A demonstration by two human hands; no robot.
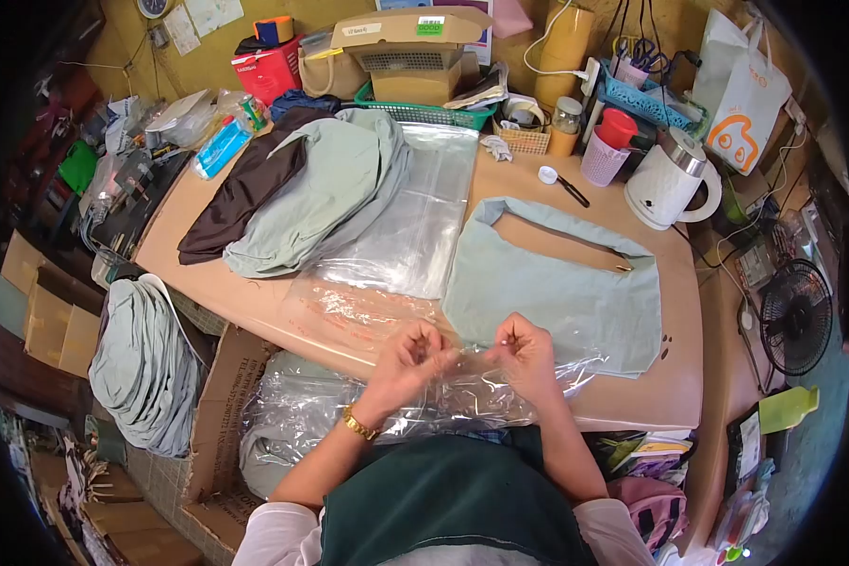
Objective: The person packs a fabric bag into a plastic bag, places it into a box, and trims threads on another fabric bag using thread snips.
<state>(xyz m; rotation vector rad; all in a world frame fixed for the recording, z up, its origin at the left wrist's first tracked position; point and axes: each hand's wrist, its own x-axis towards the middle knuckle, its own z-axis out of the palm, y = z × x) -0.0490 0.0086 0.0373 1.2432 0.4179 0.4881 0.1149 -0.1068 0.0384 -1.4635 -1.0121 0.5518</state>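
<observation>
Near the table's front edge, my left hand [411,359] and my right hand [523,352] both pinch a clear plastic bag [462,394]. The bag hangs down between my wrists and over the edge. Just beyond my right hand lies a pale green cloth bag [557,292], flat, with its wide strap loop pointing away from me. A stack of clear plastic bags [415,217] rests beyond my left hand. Left of that stack, a heap of pale green cloth [330,189] lies partly over a dark brown cloth [245,203].
An open cardboard box [222,415] with plastic-wrapped cloth stands below the table at left, beside piled green cloth [146,368]. A white kettle [665,179], a pink cup [602,158] and a black-handled tool [573,191] sit at back right. A fan [795,316] stands far right.
</observation>
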